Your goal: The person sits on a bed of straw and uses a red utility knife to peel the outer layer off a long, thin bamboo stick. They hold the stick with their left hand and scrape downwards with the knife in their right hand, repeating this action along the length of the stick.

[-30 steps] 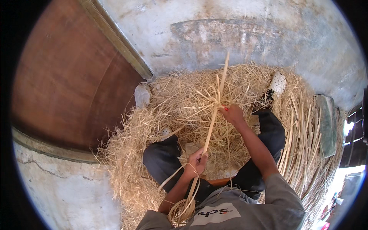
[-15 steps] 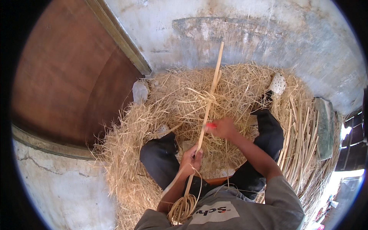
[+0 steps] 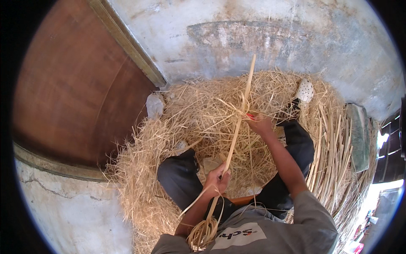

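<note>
My left hand [image 3: 216, 179] is closed around a long pale bamboo-like strip [image 3: 235, 142], which slants from my lap up toward the wall. Farther up the strip, my right hand [image 3: 262, 125] grips a small red-handled tool [image 3: 251, 116]; its working end is hidden, so its kind does not show. Thin shavings [image 3: 237, 108] curl out around the strip, right beside the tool. Below my left forearm, a loose bundle of thin looped strips [image 3: 202, 235] lies against my shirt.
Straw-like shavings [image 3: 144, 169] cover the ground around my legs. Long split strips [image 3: 327, 148] lie in a pile on the right, beside a greenish block [image 3: 357, 137]. A weathered wall [image 3: 253, 38] stands ahead, and a brown door panel [image 3: 80, 89] is at left.
My right hand has moved up along the strip, away from my left hand, to the curled shavings. The strip's far end has shifted slightly right; my left hand keeps its hold.
</note>
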Demonstrator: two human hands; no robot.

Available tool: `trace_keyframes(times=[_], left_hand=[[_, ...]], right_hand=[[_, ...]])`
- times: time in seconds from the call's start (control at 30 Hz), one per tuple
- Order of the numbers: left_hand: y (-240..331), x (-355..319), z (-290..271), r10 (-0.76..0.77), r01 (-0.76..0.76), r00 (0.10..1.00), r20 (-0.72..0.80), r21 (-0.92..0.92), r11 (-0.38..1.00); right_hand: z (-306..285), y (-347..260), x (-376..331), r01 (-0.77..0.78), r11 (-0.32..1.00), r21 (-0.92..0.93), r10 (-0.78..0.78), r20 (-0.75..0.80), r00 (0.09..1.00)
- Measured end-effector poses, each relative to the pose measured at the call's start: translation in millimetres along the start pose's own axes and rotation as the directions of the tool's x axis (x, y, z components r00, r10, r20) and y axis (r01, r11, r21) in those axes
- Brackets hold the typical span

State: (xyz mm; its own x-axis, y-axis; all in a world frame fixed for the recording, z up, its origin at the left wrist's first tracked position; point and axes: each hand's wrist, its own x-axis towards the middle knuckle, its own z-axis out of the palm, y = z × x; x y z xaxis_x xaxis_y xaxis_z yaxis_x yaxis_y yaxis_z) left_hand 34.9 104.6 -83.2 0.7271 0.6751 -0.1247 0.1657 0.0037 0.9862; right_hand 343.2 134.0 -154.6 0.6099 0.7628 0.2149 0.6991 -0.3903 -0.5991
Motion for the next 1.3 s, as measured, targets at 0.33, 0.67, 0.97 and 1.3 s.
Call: trace_keyframes(times=[0.33, 0.67, 0.97, 1.3], left_hand=[[0, 11, -5, -0.037, 0.028, 0.992, -0.119, -0.076, 0.997], [7, 6, -8, 0.018, -0.007, 0.991, -0.134, 0.081, 0.997], [1, 6, -14, 0.067, 0.008, 0.986, -0.151, 0.449, 0.893], [6, 11, -18, 0.155, -0.037, 0.98, -0.122, 0.659, 0.751]], right_hand=[[-8, -73, -57, 0.427, 0.904, -0.007, -0.416, 0.213, 0.884], [-8, -72, -62, 0.486, 0.871, -0.075, -0.442, 0.316, 0.84], [-10, -67, -64, 0.328, 0.944, 0.031, -0.318, 0.348, 0.882], [-7, -77, -64, 0.356, 0.932, -0.068, -0.288, 0.457, 0.842]])
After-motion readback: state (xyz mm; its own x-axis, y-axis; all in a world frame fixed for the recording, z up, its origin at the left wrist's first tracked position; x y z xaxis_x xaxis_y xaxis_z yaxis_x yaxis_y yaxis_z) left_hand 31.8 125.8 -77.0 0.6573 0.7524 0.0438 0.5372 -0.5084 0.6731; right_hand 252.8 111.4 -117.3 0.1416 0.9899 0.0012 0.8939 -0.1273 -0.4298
